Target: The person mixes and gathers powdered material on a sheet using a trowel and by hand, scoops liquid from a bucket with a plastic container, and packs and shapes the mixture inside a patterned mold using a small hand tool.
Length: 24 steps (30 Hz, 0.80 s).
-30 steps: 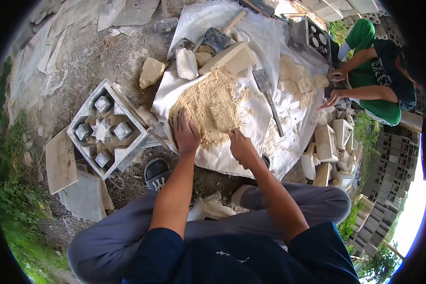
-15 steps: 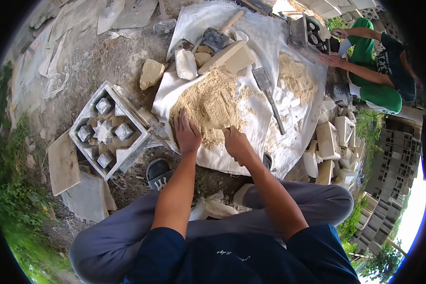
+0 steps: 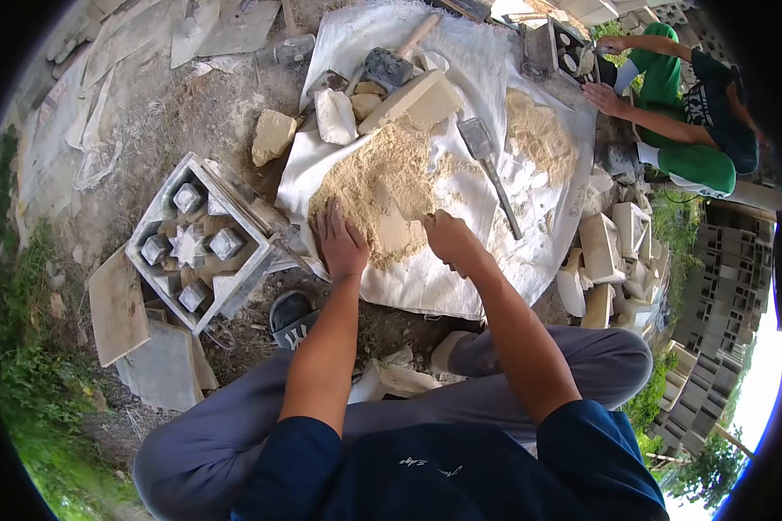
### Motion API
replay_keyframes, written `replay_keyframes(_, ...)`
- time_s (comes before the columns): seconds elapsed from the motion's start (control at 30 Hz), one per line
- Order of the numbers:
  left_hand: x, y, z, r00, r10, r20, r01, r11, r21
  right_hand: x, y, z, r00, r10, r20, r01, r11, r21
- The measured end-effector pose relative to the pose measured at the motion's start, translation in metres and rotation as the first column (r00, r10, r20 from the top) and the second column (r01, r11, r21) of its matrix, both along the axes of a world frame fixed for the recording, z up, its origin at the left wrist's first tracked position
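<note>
- Left hand: palm down on the near-left edge of the sandy mix, fingers extended and slightly spread, nothing visible in its grip.
- Right hand: fist at the near-right side of the same heap, fingers curled tight round what reads as the handle of a flat tool — handle mostly hidden by the fist.
- Smooth pale patch just left of that fist looks like the tool's face coated in mix; edges blend, so can't tell exactly where it ends.
- Mix location: loose heap on the white sheet, in front of the person, reaching between both hands.
- Far side of heap: long pale block, white stone beside it, dark-headed mallet just beyond.
- Right of heap: long-handled paddle lying flat on the sheet, second patch of mix past it.
- Left of sheet: square mould on the ground, star in its middle, block-shaped studs around that; thin slabs near its lower left.
- Upper right: co-worker in green trousers, hands at a dark mould — details too small to read.
- Pale cast pieces piled right of the sheet.
</note>
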<state>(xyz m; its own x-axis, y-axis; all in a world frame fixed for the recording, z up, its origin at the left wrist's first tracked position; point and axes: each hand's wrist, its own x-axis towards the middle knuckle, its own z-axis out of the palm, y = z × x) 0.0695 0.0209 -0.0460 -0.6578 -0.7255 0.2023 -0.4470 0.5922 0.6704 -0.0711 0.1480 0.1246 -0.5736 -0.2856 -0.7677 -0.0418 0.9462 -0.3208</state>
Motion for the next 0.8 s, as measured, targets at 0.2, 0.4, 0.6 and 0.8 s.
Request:
replay_keyframes(0.2, -0.005, -0.003, 0.005, 0.999, 0.0, -0.033, -0.002, 0.999, -0.035, 0.071, 0.059, -0.101, 0.966, -0.106, -0.234, 0.091, 0.993, -0.073)
replay_keyframes(0.4, -0.002, 0.0, -0.015, 1.0, 0.01, -0.016, -0.01, 1.0, 0.0, -0.019, -0.007, -0.036, 0.993, -0.086, -0.079, 0.085, 0.996, -0.005)
replay_keyframes(0.6, -0.003, 0.0, -0.011, 0.998, 0.003, -0.055, -0.003, 1.0, -0.006, -0.024, 0.025, -0.024, 0.896, 0.241, -0.374, -0.201, 0.969, 0.142)
replay_keyframes(0.8, -0.003, 0.0, -0.003, 0.999, 0.008, -0.042, -0.008, 1.0, -0.004, -0.018, 0.071, -0.048, 0.634, 0.208, -0.745, -0.261, 0.964, 0.047)
